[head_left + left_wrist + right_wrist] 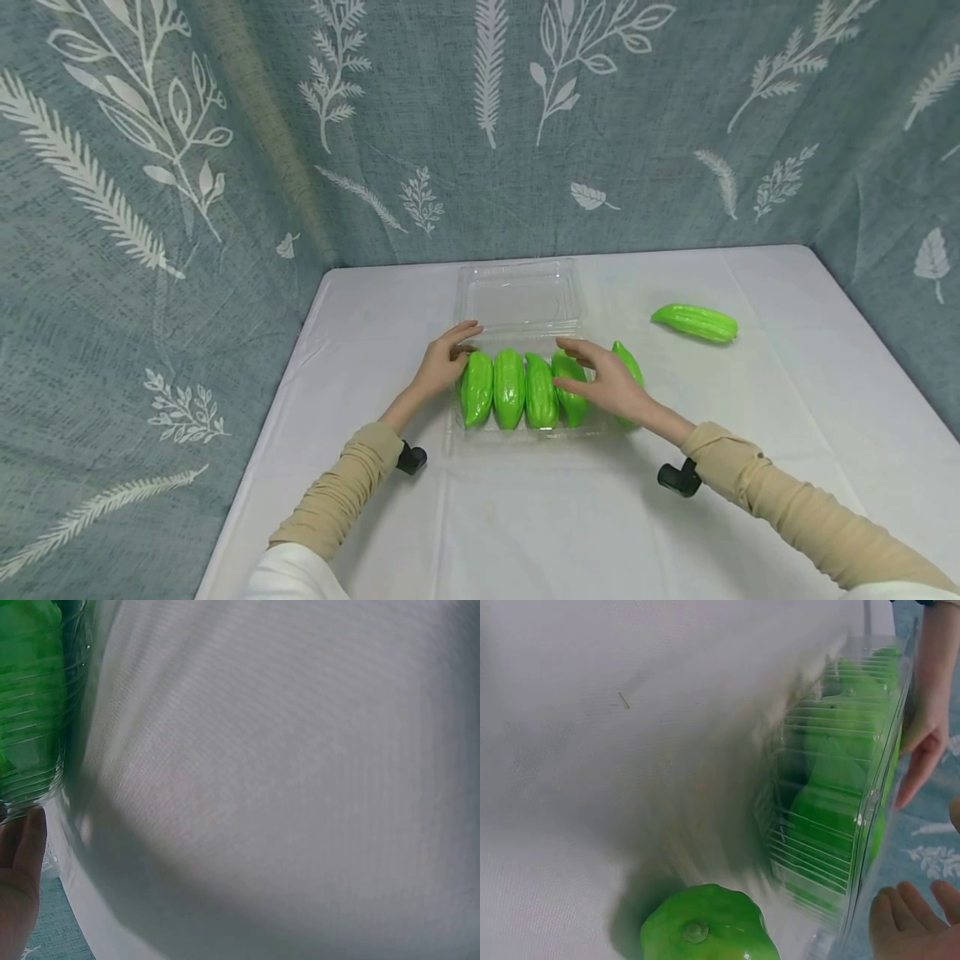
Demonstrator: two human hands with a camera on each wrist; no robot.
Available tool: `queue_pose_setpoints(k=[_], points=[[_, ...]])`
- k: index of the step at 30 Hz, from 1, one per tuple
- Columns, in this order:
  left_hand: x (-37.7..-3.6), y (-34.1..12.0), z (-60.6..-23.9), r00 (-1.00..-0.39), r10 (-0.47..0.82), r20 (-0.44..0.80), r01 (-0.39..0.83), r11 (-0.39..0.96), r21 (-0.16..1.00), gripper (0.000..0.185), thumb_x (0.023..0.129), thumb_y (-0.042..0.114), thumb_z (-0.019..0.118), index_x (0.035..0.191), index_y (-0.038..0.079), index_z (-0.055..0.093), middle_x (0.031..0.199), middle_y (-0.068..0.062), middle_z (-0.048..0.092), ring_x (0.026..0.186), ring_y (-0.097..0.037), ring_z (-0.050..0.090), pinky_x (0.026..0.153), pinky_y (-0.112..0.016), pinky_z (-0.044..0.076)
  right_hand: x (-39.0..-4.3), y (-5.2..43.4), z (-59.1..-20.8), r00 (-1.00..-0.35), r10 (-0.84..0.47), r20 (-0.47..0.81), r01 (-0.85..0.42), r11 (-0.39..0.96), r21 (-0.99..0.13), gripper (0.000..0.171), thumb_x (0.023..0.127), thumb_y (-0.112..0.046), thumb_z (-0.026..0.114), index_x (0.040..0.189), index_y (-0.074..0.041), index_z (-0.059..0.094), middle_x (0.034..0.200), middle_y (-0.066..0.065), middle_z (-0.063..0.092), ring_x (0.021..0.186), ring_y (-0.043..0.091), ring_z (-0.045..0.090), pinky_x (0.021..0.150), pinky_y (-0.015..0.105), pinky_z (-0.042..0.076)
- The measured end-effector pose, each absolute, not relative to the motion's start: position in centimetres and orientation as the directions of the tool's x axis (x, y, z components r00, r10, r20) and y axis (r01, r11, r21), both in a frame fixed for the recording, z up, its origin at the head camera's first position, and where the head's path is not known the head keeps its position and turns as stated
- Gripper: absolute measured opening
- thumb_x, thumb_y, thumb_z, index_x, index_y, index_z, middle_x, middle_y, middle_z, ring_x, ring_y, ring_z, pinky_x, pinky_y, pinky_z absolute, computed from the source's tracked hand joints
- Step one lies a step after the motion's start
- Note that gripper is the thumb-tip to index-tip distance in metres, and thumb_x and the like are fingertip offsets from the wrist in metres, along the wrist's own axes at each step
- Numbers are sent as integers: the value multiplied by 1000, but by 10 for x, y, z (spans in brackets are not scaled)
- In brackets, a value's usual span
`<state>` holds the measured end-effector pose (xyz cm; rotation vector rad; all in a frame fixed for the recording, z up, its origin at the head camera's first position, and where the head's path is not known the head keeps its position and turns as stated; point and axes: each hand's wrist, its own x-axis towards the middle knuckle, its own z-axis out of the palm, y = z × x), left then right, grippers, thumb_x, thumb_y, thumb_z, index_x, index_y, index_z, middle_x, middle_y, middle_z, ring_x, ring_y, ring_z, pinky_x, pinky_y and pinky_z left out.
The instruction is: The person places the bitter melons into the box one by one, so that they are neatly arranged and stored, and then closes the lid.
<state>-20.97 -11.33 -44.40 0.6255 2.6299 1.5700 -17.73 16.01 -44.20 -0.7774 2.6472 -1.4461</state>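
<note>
Nearest the viewer, two forearms in tan sleeves are stretched forward over a table covered with a white cloth (525,517); a small black camera mount is strapped at each wrist; a little farther on, a clear plastic clamshell tray (525,427) lies open on the cloth, and four glossy green ridged gourds (509,387) are lined up side by side in its base; the left hand (444,363) is laid against the tray's left end beside the leftmost gourd, fingers fairly straight and nothing clasped, as far as can be told; the right hand (600,377) is spread over the rightmost gourd in the tray, fingers extended and resting rather than clamped; the two hands are held apart, one at each end of the row; a fifth gourd (628,363) is partly hidden behind the right hand, and whether it sits inside the tray or just beside its right edge cannot be told; beyond the row, the tray's transparent lid (519,293) is folded back flat; farther right and well apart, a sixth gourd (695,322) lies alone on the cloth; as a judgement, the row is best snugged together gently from both ends, the thin tray being steadied so it does not slide or buckle; behind the table, blue fabric printed with white leaves is hung.
</note>
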Motion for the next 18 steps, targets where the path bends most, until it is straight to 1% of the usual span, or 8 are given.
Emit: queue_pose_setpoints(k=[4,18], points=[[-210,-113,-444,-918,347,189,329,405,853,45,81,-20,38,124,-11,46,137,-24,34,102,-44,53,89,-46,47,-176,162,-440,-878,-435,201,-406,454,-793,63,79,-25,67,132,-2,41,131,17,46,117,31,46,98,39,41],[-210,-113,-444,-915,353,197,337,399,853,46,79,-21,38,123,-12,45,136,-26,35,103,-45,53,89,-47,47,-176,183,-433,-905,-388,172,-354,467,-810,61,82,-25,64,133,-4,39,133,15,44,118,30,46,99,40,40]])
